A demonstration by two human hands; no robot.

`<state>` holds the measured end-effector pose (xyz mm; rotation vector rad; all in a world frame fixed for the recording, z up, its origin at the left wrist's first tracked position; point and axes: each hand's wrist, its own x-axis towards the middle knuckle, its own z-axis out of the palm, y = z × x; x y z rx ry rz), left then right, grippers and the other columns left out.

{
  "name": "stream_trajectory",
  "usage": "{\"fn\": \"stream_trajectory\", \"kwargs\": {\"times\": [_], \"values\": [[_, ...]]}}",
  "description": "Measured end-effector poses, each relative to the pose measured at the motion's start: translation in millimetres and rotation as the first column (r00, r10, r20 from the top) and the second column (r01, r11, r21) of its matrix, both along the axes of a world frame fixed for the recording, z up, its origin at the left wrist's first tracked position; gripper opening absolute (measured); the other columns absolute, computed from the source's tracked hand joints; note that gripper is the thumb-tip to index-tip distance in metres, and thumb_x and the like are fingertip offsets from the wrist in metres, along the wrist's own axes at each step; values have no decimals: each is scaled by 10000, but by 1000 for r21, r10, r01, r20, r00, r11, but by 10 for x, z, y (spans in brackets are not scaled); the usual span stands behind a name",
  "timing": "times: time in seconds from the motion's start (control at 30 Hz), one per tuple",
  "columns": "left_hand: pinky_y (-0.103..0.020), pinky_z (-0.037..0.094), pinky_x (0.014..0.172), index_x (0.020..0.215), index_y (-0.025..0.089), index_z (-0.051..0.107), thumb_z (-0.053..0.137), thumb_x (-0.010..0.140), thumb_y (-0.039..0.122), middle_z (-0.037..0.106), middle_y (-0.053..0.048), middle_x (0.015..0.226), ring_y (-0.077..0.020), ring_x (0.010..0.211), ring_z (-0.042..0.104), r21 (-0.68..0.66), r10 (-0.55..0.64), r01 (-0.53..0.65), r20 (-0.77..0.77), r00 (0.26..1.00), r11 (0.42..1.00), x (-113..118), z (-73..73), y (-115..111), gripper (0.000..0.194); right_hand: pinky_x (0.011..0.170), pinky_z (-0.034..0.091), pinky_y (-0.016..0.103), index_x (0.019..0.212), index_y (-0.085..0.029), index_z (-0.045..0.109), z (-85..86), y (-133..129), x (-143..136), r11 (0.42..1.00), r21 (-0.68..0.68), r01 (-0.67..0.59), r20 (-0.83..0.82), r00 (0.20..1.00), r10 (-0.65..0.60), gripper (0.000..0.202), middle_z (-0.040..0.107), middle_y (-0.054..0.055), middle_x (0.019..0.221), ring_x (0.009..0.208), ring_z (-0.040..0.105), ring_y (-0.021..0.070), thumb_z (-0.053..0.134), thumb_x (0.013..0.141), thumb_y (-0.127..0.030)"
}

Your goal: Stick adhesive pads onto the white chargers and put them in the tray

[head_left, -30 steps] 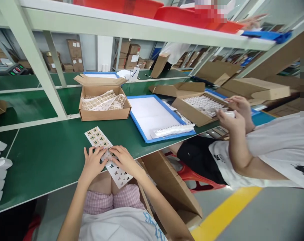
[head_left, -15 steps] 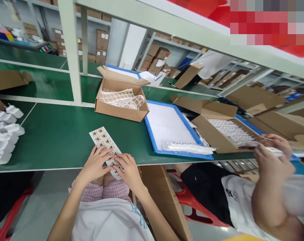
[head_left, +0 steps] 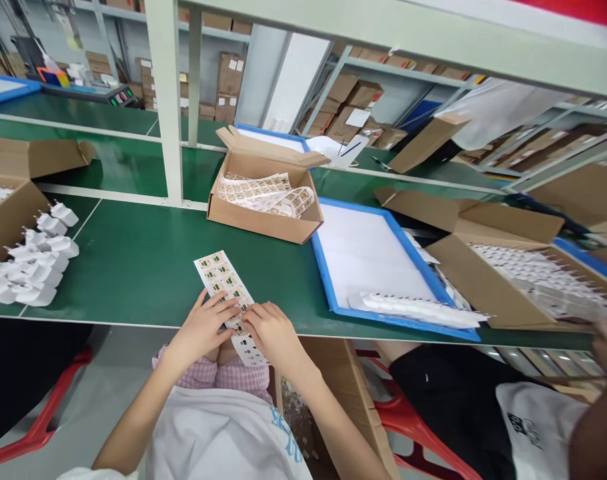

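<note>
Across the glossy green tabletop (head_left: 138,267) edge, my left hand (head_left: 207,327) and right hand (head_left: 277,333) still touch the oblong white paper-like sheet (head_left: 223,277) of tan-and-dark patches, so handling seems unfinished, though I cannot tell whether either pinches it

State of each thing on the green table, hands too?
Patterned sheet: near end overhanging table edge
Left hand: fingers on patterned sheet
Right hand: fingers on patterned sheet
Middle box: open, holding sheets
Blue-rimmed tray: white strip on it
Right box: open, holding white pieces
Left box: open
White plugs: grouped beside left box
</note>
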<state>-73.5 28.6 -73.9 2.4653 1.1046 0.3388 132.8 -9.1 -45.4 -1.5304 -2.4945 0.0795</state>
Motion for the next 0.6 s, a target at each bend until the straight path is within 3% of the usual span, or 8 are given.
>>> {"fn": "stream_trajectory", "kwargs": {"times": [0.17,0.33,0.47,0.6], "values": [[-654,179,1363,1494,297,620,604,1040,378,563,-47,1629,-311,1613,398,-75,-21,21,-6,1000,997,-29,110,13,462,993,523,442,939,-183,761,33,130,1,998,-27,-63,76,995,65,190,762,100,907,866,713,266,622,967,-57],[-724,124,1342,1555,294,549,327,1105,225,492,-12,1674,-280,1637,354,-182,-53,45,-42,998,982,-46,246,122,507,961,549,430,1027,-166,763,53,230,11,994,-37,-103,80,991,105,143,775,116,973,911,719,277,641,973,-114],[-685,122,1358,1544,296,563,466,1055,234,473,-16,1686,-286,1643,338,-168,-28,21,-38,999,986,-49,238,133,502,862,615,426,1123,-138,740,-23,149,4,996,12,-88,36,995,88,176,774,149,1073,954,739,301,632,985,-145],[-678,89,1362,1498,296,606,652,999,357,532,-38,1650,-309,1633,357,-177,-3,5,12,1000,984,-31,215,59,505,743,648,401,1133,-164,717,-243,22,93,991,114,-69,-69,995,77,242,770,165,1098,979,765,306,489,1052,-180]]}}
